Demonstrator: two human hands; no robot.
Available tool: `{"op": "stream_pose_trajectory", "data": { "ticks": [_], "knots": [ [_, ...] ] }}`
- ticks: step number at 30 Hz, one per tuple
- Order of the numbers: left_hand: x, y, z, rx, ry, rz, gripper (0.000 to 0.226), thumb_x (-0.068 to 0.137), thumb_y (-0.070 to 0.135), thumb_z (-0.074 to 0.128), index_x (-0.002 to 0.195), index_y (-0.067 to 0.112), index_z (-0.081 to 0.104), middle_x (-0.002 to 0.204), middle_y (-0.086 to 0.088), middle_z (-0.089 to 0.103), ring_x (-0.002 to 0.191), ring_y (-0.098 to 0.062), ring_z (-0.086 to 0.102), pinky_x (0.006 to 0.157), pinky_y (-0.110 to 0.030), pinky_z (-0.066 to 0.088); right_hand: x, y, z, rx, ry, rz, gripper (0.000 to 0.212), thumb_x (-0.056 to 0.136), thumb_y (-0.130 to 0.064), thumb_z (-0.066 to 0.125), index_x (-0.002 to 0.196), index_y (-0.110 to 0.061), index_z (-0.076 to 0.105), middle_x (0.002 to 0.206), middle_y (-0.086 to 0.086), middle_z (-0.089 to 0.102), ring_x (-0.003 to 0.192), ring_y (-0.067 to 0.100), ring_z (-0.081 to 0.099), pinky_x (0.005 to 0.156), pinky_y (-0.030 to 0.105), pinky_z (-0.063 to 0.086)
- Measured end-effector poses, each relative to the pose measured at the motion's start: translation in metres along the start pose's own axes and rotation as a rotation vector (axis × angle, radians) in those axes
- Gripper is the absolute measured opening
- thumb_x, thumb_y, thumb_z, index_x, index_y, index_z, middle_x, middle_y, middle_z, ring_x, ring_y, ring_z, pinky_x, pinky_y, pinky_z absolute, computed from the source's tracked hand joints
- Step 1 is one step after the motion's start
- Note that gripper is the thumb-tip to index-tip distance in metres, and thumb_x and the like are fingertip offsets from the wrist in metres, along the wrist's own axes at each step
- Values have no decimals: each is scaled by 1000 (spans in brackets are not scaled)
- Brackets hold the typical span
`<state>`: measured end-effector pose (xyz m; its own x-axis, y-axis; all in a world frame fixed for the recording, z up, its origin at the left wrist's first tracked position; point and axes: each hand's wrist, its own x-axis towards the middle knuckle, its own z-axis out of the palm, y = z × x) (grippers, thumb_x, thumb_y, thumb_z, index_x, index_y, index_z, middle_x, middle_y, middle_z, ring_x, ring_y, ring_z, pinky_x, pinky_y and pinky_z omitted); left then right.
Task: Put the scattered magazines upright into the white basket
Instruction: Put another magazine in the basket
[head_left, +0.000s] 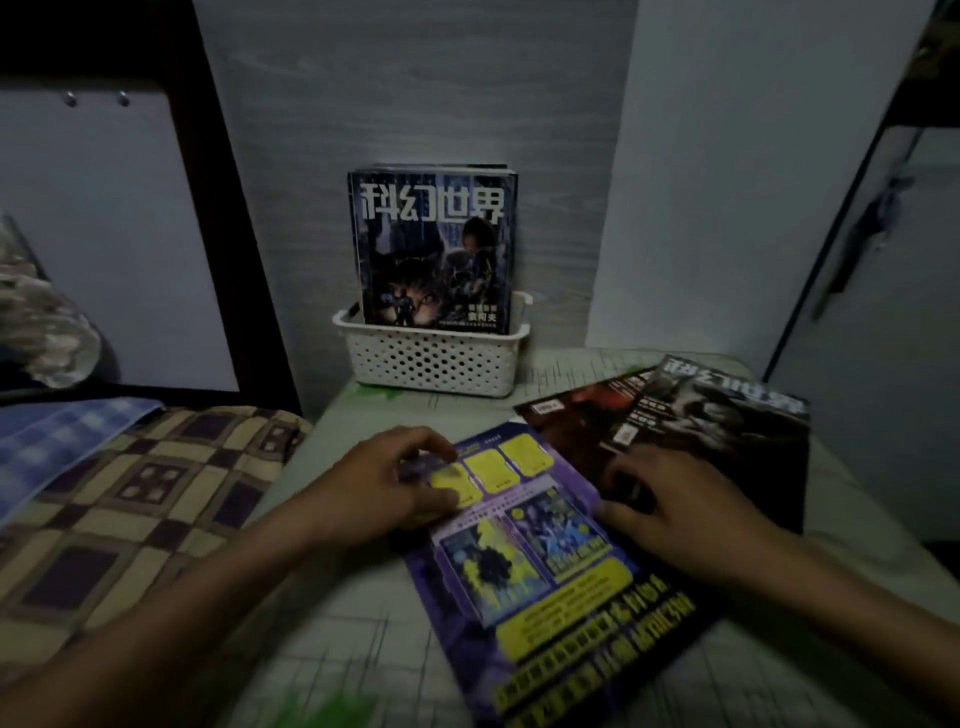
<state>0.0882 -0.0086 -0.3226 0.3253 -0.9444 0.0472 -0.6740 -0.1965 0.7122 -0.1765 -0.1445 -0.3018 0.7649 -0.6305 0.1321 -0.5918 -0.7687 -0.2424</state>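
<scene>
A white perforated basket (431, 364) stands at the back of the table against the wall, with magazines (434, 249) upright inside it. A purple and yellow magazine (545, 582) lies flat near me. My left hand (384, 478) grips its far left corner, fingers curled at the edge. My right hand (675, 509) rests with spread fingers at its right edge, partly over a dark red magazine (571, 426). A grey and black magazine (727, 410) overlaps that one at the right.
A checked yellow and purple cushion (130, 514) and a blue plaid cloth (57, 441) lie to the left of the table. A grey wall stands behind the basket. A pale cabinet (872, 322) is at the right.
</scene>
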Motion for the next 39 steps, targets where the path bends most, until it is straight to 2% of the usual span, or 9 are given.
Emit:
{"op": "stream_pose_trajectory", "data": {
  "ticks": [4, 10, 15, 17, 20, 24, 28, 33, 39],
  "knots": [
    [-19, 1, -3, 372, -17, -65, 52, 73, 50, 78, 118, 33, 58, 126, 0, 54, 105, -20, 54, 90, -30, 45, -35, -8, -11, 37, -184, 204, 51, 77, -63, 66, 111, -25, 61, 106, -6, 67, 92, 14, 64, 79, 31, 52],
    [-41, 4, -7, 187, -116, 22, 52, 75, 45, 79, 122, 31, 60, 131, 11, 52, 121, -16, 53, 100, -30, 45, -48, -36, -20, 890, -456, 432, 35, 84, -6, 73, 116, -4, 60, 106, 22, 73, 94, 42, 71, 92, 62, 51],
    [-66, 14, -20, -416, -268, -76, 36, 91, 26, 62, 127, 22, 63, 146, 11, 45, 124, -5, 54, 92, -15, 47, -38, -59, -47, 1279, -177, 318, 55, 81, 14, 61, 117, -27, 66, 111, 17, 74, 66, 17, 74, 56, 26, 58],
    [-74, 18, -26, -751, -258, -116, 42, 81, 12, 64, 123, 7, 65, 133, 0, 63, 117, -11, 62, 80, -18, 54, -31, -60, -60, 1483, -121, 241, 38, 86, 9, 52, 113, -9, 71, 119, 21, 68, 71, 9, 72, 70, 21, 58],
    [-73, 18, -27, -656, -111, -80, 50, 85, -6, 56, 134, 3, 51, 139, -14, 55, 131, -28, 50, 101, -37, 48, -28, -60, -72, 1976, -91, 56, 48, 76, -4, 40, 112, -2, 72, 122, 23, 64, 111, 35, 63, 108, 52, 42],
    [-76, 35, -24, -694, -296, 145, 66, 72, 5, 69, 133, 28, 56, 137, -1, 60, 127, -16, 55, 101, -30, 42, -14, -63, -74, 1845, -17, -82, 57, 75, 1, 47, 129, -10, 59, 127, 13, 67, 119, 28, 63, 100, 42, 44],
    [-70, 45, 6, -633, 81, 164, 23, 88, 7, 67, 107, 19, 72, 109, -3, 75, 107, -24, 68, 85, -30, 56, -1, -60, -67, 1607, 82, 217, 31, 83, -15, 68, 115, -12, 68, 104, 7, 77, 90, 20, 75, 79, 34, 55],
    [-57, 48, -18, -594, 473, 164, 33, 93, 6, 57, 106, 34, 67, 99, 17, 75, 95, -2, 70, 73, -18, 58, -2, -48, -78, 1407, 203, 369, 19, 92, -17, 63, 111, -14, 68, 73, 9, 74, 58, 18, 67, 48, 25, 52],
    [-50, 31, -42, -374, 499, 166, 28, 94, 13, 57, 111, 34, 64, 105, 8, 72, 98, -7, 68, 77, -27, 59, 2, -65, -59, 1239, 350, 194, 15, 93, -20, 63, 95, -29, 74, 62, 4, 70, 53, 15, 67, 48, 17, 51]
  ]
}}
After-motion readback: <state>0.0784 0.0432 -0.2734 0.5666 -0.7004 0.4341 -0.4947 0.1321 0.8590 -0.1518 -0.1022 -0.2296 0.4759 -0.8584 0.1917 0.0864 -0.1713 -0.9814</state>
